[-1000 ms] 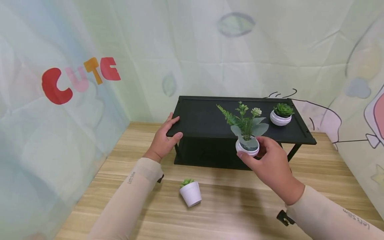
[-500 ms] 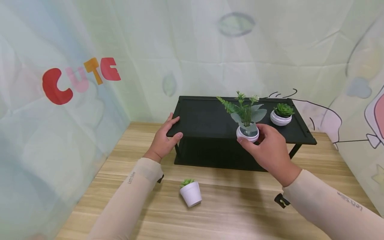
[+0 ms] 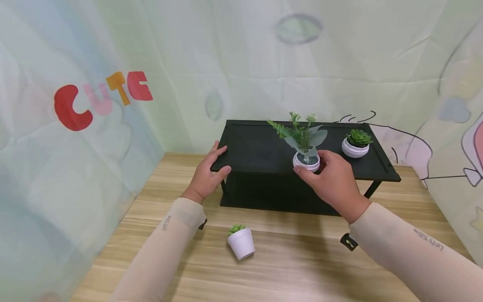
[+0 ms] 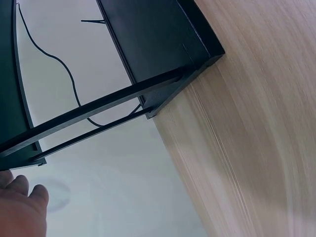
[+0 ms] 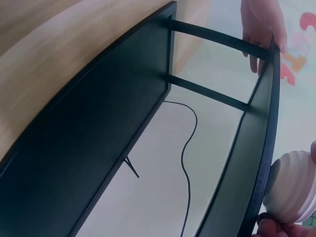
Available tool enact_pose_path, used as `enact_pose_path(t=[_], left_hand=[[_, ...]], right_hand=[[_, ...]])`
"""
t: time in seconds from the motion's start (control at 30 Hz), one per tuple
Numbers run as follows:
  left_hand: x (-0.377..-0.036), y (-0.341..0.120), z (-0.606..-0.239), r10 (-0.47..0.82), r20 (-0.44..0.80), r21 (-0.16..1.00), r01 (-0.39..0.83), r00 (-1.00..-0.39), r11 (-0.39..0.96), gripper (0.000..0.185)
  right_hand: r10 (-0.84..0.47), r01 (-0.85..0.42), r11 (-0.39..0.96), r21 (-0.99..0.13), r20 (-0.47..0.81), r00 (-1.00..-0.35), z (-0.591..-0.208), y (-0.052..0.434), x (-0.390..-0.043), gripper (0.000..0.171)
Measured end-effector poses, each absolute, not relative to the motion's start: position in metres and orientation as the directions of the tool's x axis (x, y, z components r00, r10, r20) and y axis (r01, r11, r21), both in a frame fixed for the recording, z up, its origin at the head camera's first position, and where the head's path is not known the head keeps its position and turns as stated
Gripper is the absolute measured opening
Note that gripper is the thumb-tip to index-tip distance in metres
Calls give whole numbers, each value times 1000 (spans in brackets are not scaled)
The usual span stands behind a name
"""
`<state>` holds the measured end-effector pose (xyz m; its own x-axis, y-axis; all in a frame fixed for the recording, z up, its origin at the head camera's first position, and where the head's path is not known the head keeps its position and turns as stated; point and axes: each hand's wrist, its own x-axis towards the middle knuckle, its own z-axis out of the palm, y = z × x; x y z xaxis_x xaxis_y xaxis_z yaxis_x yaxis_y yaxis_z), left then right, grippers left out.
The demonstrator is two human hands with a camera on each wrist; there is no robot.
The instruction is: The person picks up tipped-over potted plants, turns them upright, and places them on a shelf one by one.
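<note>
On the wood-grain surface (image 3: 298, 272) the black shelf (image 3: 253, 147) is standing, and the wrist views are catching what the head view is hiding: a thin dark line (image 5: 182, 157) curving behind it. The left hand (image 3: 205, 176), fingers extended, is touching the shelf's left end, while the right hand (image 3: 336, 178) is pinching a white ribbed pot (image 3: 308, 167) of fern (image 3: 279, 128) and pale flowers (image 3: 311, 118) at the top's front edge. A second ribbed pot (image 3: 354, 150) is holding a green succulent (image 3: 359, 137) on the right, and a plain white pot (image 3: 241, 244), paler succulent (image 3: 236, 229) inside, is lying tipped in front.
</note>
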<state>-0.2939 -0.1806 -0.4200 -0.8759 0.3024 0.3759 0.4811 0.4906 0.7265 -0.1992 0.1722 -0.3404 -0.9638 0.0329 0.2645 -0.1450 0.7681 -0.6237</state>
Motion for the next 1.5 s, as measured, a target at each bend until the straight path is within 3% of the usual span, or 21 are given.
enact_pose_path(t=[0.3,1.5], left_hand=[[-293,-179,-421,299,378,731,480,-876,485,81],[-293,-179,-420,296,377,737,477,-878,479,76]], right_hand=[[42,-163,776,-610,307,-951,-339,170,-217,64],[88,-44,784,-619,181,-979,-335,164,-254,81]])
